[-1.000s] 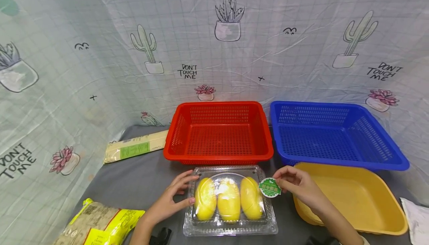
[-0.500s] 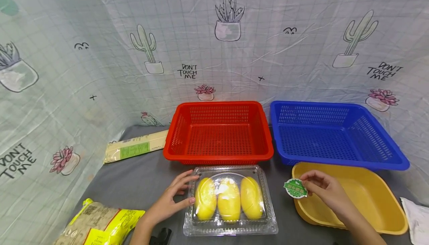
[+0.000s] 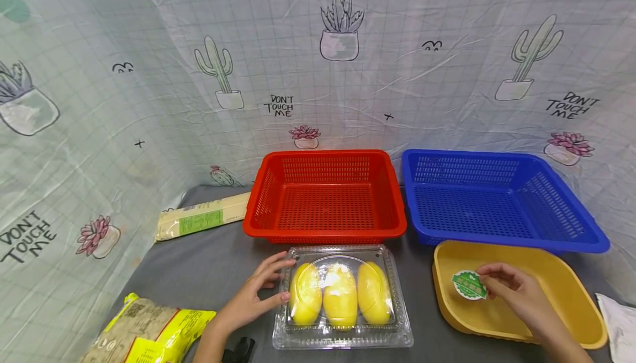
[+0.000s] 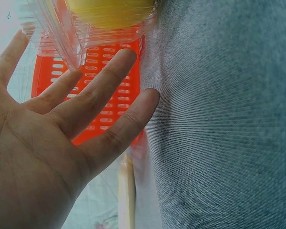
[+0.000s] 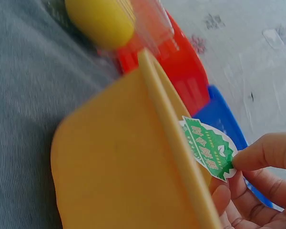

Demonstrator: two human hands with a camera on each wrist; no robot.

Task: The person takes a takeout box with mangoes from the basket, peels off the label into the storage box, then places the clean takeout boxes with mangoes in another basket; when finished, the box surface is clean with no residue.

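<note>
A clear plastic clamshell box (image 3: 343, 340) with three yellow mangoes (image 3: 340, 297) inside lies in front of me, its lid down. My left hand (image 3: 250, 297) rests at the box's left edge, fingers spread and fairly straight, fingertips right at the rim. In the left wrist view the palm faces the box, and no object sits in it. My right hand (image 3: 512, 291) pinches a round green-and-white sticker (image 3: 469, 285) between thumb and fingers. It is over the yellow basin (image 3: 447, 310); in the right wrist view the sticker (image 5: 209, 148) shows just past the basin's rim.
Behind the box stands a red basket (image 3: 325, 233), with a blue basket (image 3: 497, 241) to its right. A long beige packet (image 3: 201, 218) lies at the back left. A yellow-and-brown bag (image 3: 149, 330) is at the front left. A white packet (image 3: 618, 327) sits at the right edge.
My right hand has carried the sticker rightward, from the right edge of the clamshell box to over the yellow basin. The left hand and the box have stayed in place.
</note>
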